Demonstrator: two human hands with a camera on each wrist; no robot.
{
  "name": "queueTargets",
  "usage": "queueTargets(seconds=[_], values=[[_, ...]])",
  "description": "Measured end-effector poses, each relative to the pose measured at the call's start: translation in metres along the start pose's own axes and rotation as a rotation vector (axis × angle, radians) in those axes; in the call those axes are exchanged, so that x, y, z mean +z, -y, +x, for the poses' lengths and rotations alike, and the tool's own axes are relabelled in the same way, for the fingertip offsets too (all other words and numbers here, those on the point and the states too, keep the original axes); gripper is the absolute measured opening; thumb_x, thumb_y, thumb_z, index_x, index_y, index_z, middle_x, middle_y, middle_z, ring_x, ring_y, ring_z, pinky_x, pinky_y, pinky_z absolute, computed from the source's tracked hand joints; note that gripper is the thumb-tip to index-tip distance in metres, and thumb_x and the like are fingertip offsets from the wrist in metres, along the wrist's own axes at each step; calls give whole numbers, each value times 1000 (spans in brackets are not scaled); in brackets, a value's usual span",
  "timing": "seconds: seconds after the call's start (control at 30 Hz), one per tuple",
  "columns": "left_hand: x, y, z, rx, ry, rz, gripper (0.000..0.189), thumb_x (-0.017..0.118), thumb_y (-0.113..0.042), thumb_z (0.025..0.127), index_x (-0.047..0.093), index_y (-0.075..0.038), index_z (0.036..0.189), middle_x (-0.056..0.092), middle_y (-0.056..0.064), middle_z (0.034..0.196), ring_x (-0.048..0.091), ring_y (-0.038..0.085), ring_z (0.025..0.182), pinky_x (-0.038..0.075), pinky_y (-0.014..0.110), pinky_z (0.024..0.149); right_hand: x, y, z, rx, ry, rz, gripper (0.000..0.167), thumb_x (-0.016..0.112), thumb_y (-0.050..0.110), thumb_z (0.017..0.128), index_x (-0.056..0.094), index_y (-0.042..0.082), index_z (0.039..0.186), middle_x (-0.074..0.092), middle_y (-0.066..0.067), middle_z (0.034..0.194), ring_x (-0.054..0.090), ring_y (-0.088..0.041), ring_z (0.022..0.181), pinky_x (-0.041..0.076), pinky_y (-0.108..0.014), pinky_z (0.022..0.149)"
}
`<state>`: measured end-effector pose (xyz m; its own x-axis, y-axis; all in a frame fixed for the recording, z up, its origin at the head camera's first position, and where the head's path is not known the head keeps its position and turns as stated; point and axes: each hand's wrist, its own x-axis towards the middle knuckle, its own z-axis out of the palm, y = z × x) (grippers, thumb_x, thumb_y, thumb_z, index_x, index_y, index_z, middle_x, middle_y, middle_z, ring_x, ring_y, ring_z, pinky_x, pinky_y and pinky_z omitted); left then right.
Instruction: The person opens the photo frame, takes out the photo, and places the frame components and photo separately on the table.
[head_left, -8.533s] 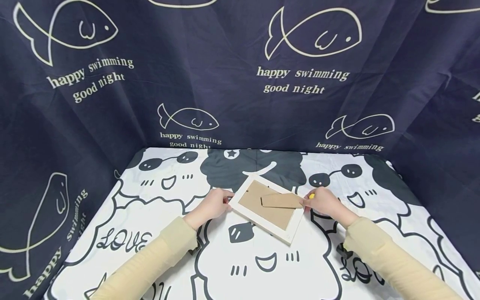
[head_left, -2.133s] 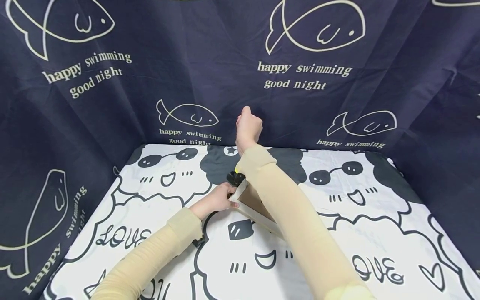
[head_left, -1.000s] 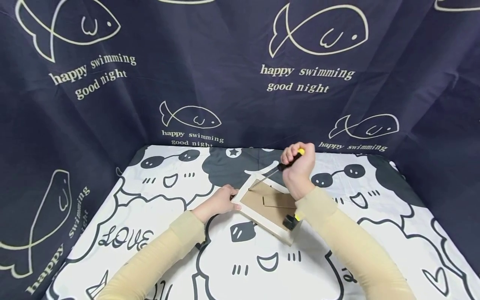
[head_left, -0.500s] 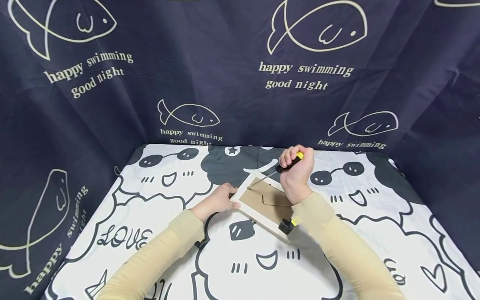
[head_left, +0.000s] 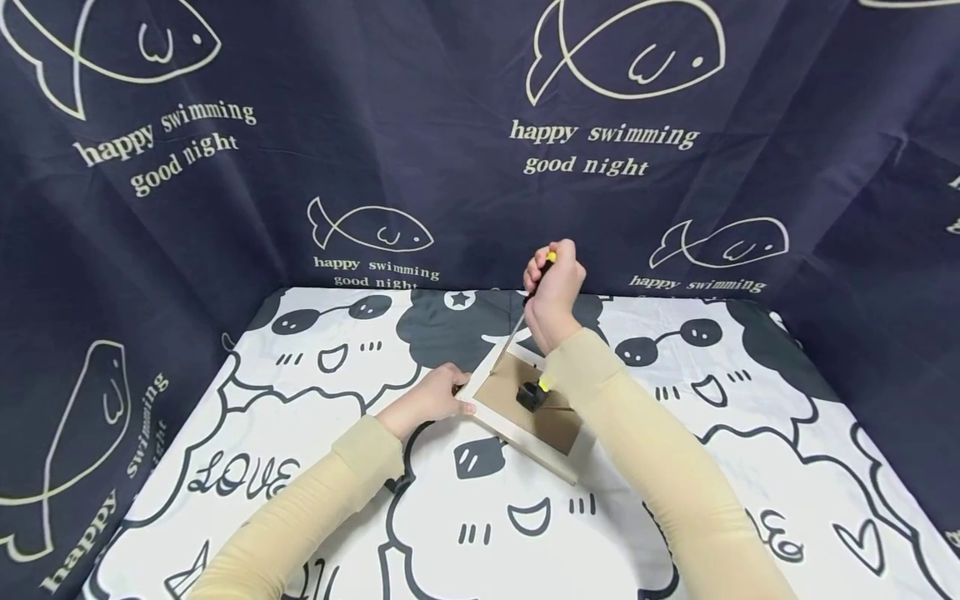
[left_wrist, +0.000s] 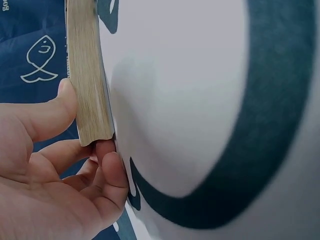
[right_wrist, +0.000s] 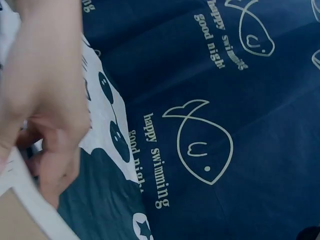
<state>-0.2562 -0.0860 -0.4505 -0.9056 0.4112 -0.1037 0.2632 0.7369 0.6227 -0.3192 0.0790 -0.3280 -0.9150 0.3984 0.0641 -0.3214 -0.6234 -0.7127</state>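
A white picture frame (head_left: 517, 439) lies with its brown backing board (head_left: 551, 435) facing up. My left hand (head_left: 435, 396) holds its left corner; in the left wrist view the thumb of that hand (left_wrist: 30, 160) rests on the frame's wooden edge (left_wrist: 89, 75) and the fingers curl beneath its end. My right hand (head_left: 557, 293) grips a screwdriver (head_left: 511, 338) with a black and yellow handle. The thin shaft slants down to the backing's left inner edge. In the right wrist view a blurred hand (right_wrist: 47, 100) touches the frame's white border (right_wrist: 37, 205).
A cartoon-printed white cloth (head_left: 337, 533) covers the table. Behind it hangs a dark blue curtain (head_left: 465, 150) printed with fish. A small black and yellow device (head_left: 531, 395) sits below my right wrist, over the backing and partly covering the stand flap.
Over the last second, my right hand has risen and shifted left, and the screwdriver stands steeper with its tip at about the same spot. My left hand keeps its hold on the frame.
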Motion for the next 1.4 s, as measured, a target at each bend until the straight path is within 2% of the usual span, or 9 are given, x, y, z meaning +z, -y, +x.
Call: queueTargets(seconds=[0.23, 0.43, 0.57, 0.73, 0.87, 1.1, 1.27, 1.4], values=[[-1, 1, -1, 18, 11, 16, 61, 79, -17, 75, 55, 8, 126, 59, 21, 113, 57, 29, 102, 47, 40, 92, 21, -14, 15, 52, -80, -102, 35, 44, 15, 83, 45, 11, 48, 39, 4, 41, 32, -5, 32, 26, -15, 31], [-3, -1, -1, 35, -8, 27, 57, 80, -16, 74, 59, 7, 122, 60, 20, 109, 56, 24, 94, 48, 39, 88, 34, -27, 27, 84, -149, -196, 30, 48, 18, 81, 48, 12, 51, 42, 4, 43, 33, -6, 32, 27, -15, 31], [-4, -1, -2, 41, -14, 24, 56, 81, -15, 73, 60, 6, 121, 61, 19, 106, 55, 23, 91, 48, 38, 87, 42, -35, 32, 90, -188, -294, 29, 49, 21, 79, 50, 11, 52, 43, 4, 43, 34, -7, 33, 28, -16, 32], [-4, -1, -3, 38, -8, 17, 58, 81, -14, 73, 58, 8, 122, 60, 21, 109, 57, 27, 99, 47, 40, 91, 51, -44, 34, 78, -252, -439, 30, 50, 24, 77, 53, 12, 50, 45, 3, 42, 35, -7, 30, 30, -18, 32], [-4, -1, -3, 42, -5, 19, 58, 80, -14, 73, 57, 8, 123, 60, 21, 109, 57, 27, 98, 47, 40, 91, 55, -49, 36, 68, -272, -522, 33, 49, 26, 78, 54, 14, 48, 47, 1, 42, 36, -10, 30, 30, -19, 32], [-4, -3, -2, 74, 3, 20, 52, 80, -11, 73, 62, 5, 119, 58, 14, 95, 50, 20, 83, 46, 33, 78, 57, -52, 37, 70, -256, -560, 35, 48, 28, 79, 55, 14, 48, 49, -1, 43, 37, -9, 30, 30, -19, 33], [-4, -3, -1, 56, -2, 17, 53, 80, -13, 74, 61, 5, 120, 60, 17, 102, 54, 23, 91, 48, 37, 86, 56, -48, 37, 75, -237, -564, 34, 48, 27, 79, 54, 14, 48, 48, 0, 43, 38, -10, 31, 31, -19, 33], [-3, -2, 0, 39, -1, 12, 51, 81, -14, 73, 63, 4, 118, 60, 19, 103, 56, 25, 94, 48, 40, 87, 52, -44, 36, 86, -215, -504, 33, 48, 25, 79, 52, 13, 48, 44, 3, 40, 36, -9, 30, 30, -18, 32]])
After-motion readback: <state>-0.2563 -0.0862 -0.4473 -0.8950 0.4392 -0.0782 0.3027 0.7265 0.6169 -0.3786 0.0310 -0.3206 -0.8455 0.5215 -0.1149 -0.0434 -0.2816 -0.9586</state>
